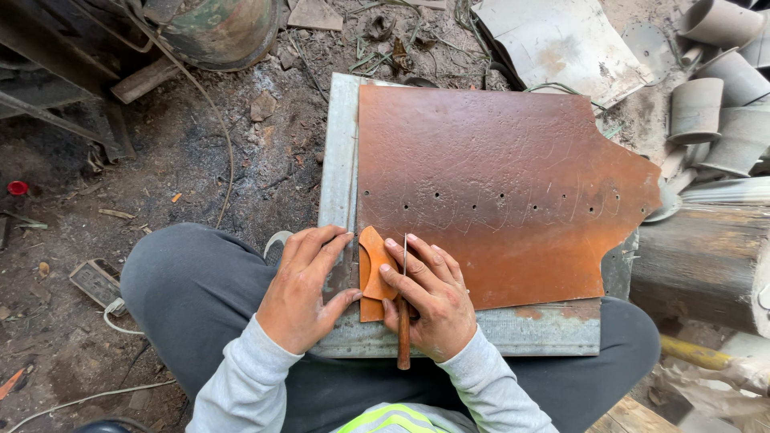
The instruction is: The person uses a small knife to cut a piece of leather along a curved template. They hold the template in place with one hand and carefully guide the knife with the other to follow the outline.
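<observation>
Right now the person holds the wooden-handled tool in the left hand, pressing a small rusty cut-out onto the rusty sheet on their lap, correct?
Not quite: the head view shows the wooden-handled tool in the right hand. The left hand steadies the small rusty cut-out on the rusty sheet.

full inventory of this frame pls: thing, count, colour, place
rusty metal sheet: 1, orange-brown, row of small holes, on the grey sheet
grey metal sheet: 1, galvanised grey, under the rusty one, across the lap
small template piece: 1, orange, curved edge, at the rusty sheet's lower left corner
scribing tool: 1, thin metal blade, brown wooden handle, in the right hand
short pipe sections: several, grey, stacked top right
scrap sheet: 1, pale grey, ground at top
drum: 1, green and rusty, top left
log: 1, brown-grey, right edge
red cap: 1, red, dirt at far left
left hand: 1, pressing the template's left edge
right hand: 1, grip on the tool, fingers on the template
</observation>
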